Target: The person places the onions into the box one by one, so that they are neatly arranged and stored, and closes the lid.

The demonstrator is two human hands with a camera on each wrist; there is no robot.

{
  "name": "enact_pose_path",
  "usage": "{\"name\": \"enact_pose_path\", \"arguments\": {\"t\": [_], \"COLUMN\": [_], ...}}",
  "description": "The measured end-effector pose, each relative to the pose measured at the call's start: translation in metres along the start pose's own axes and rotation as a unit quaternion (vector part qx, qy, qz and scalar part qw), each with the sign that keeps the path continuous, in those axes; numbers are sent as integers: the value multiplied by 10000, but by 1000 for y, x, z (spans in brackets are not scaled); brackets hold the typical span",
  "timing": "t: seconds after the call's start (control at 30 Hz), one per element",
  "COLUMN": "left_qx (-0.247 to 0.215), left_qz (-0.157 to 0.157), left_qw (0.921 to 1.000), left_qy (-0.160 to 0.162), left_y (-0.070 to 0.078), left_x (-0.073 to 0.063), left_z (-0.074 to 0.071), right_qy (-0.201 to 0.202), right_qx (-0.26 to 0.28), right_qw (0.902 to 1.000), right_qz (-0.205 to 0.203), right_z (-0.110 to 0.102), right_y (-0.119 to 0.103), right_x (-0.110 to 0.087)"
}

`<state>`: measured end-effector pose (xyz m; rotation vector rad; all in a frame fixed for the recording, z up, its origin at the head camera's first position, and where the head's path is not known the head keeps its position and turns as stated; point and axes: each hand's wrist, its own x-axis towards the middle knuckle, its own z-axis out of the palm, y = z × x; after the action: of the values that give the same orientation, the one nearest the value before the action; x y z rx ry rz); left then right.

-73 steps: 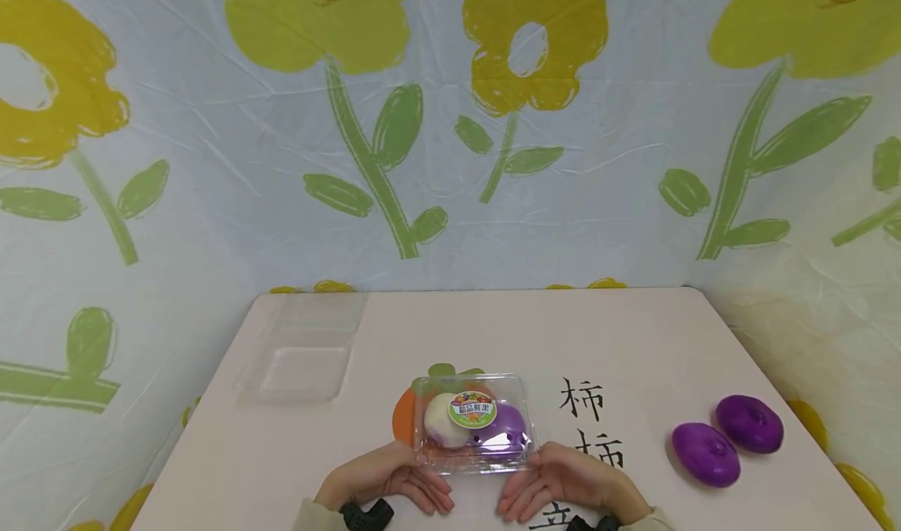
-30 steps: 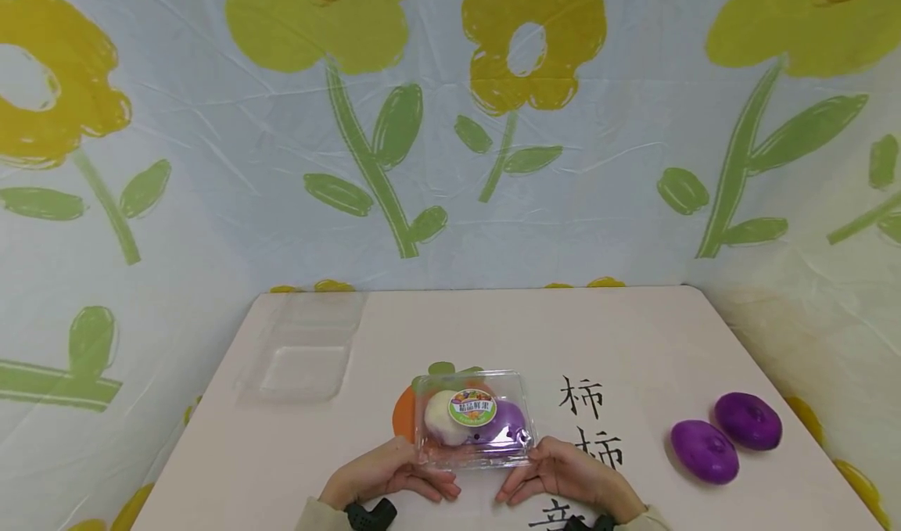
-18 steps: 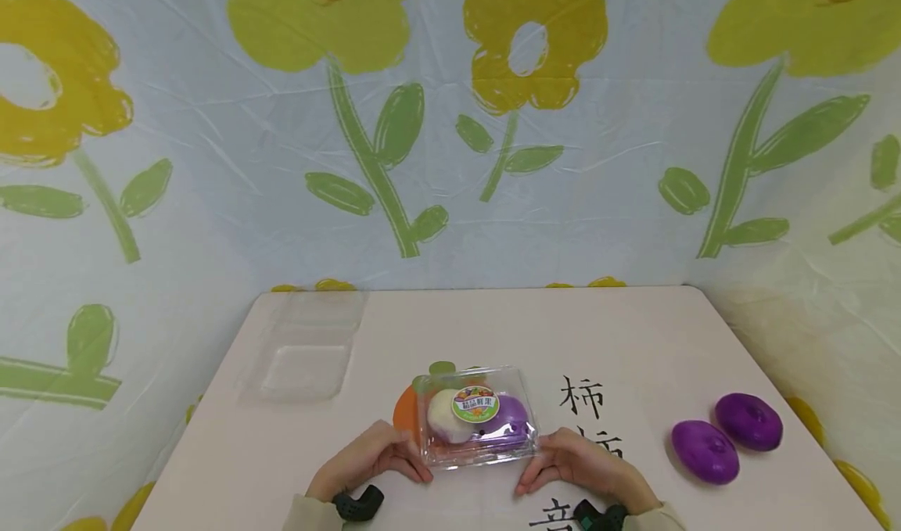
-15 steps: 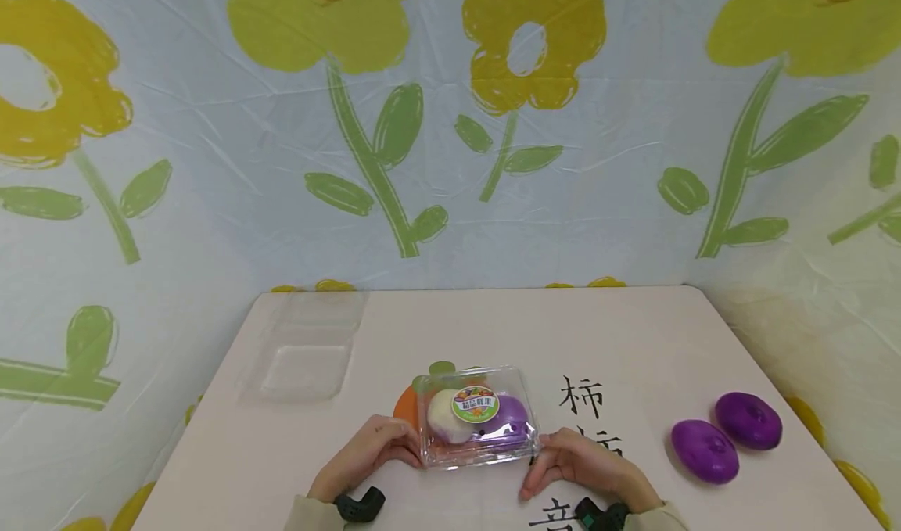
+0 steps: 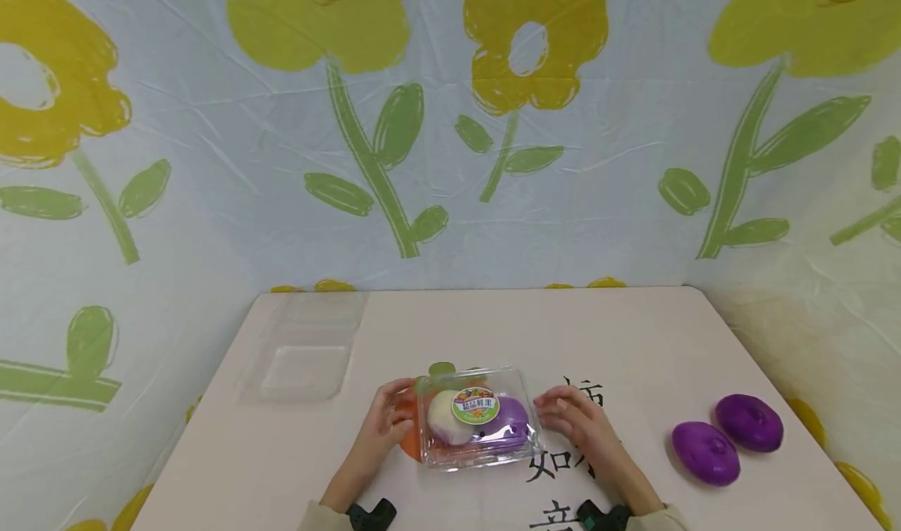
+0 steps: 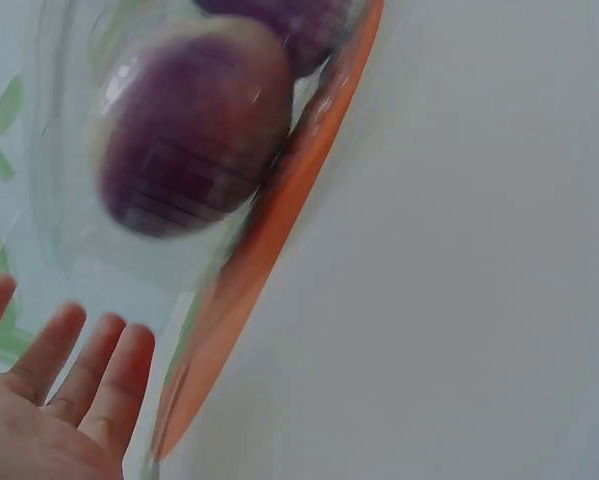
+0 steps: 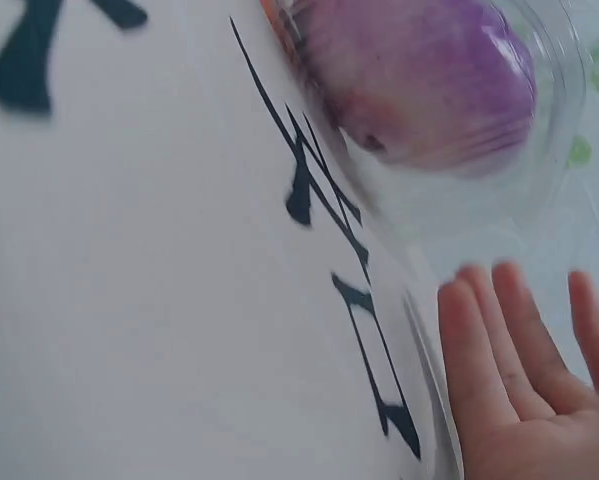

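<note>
A clear plastic clamshell box with a round fruit label lies on the table, its lid down. Inside sit a pale purple-tinged round vegetable and a purple one, which look like turnips or onions. My left hand is at the box's left side, fingers extended; the left wrist view shows the fingers spread beside the clear wall. On the right side, my right hand has its fingers loosely straight near the wall. Whether either hand touches the box I cannot tell.
Two glossy purple round vegetables lie at the right of the table. An opened clear plastic box stands at the back left. The table bears a printed orange persimmon and black characters. A flowered cloth hangs behind.
Both hands have let go of the box's front corners and moved forward along its sides. Earlier, the box was turned slightly; it now rests in the same place.
</note>
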<state>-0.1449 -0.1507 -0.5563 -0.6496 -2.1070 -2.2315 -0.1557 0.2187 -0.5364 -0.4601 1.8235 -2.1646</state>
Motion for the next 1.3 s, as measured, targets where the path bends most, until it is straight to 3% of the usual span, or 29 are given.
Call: {"name": "enact_pose_path", "arguments": {"t": [0.07,0.13,0.23,0.3,0.53,0.67,0.8,0.9,1.03,1.1,1.3], "left_qx": [69,137,343,385,911,1061,1035,1025,1013,952,837], "left_qz": [302,413,483,357,-260,-389,-557,-468,-92,-106,-719], "left_qw": [9989,9962,9922,9915,9907,9894,9893,9901,9914,9919,9914], "left_qy": [-362,-759,-1101,-1186,-973,-915,-858,-835,-825,-835,-708], "left_y": [-1,-2,-2,-2,1,2,4,3,-2,-4,-7], "left_x": [-1,-3,-7,-9,-10,-8,-7,-7,-4,-1,14], "left_z": [5,9,15,17,21,22,22,22,20,19,16], "right_qy": [-228,-590,-890,-1010,-996,-844,-740,-747,-718,-645,-538], "right_qx": [-64,-118,-130,-139,-606,-837,-979,-963,-808,-787,-908], "right_qw": [9989,9961,9939,9930,9925,9928,9923,9921,9938,9947,9944], "right_qz": [-400,-646,-637,-595,-355,-118,-160,-290,-259,-168,20], "right_z": [4,8,16,21,31,33,36,37,36,36,32], "right_y": [4,9,14,15,14,13,12,13,17,17,18], "right_x": [1,1,1,-1,-4,-3,-2,-1,2,4,16]}}
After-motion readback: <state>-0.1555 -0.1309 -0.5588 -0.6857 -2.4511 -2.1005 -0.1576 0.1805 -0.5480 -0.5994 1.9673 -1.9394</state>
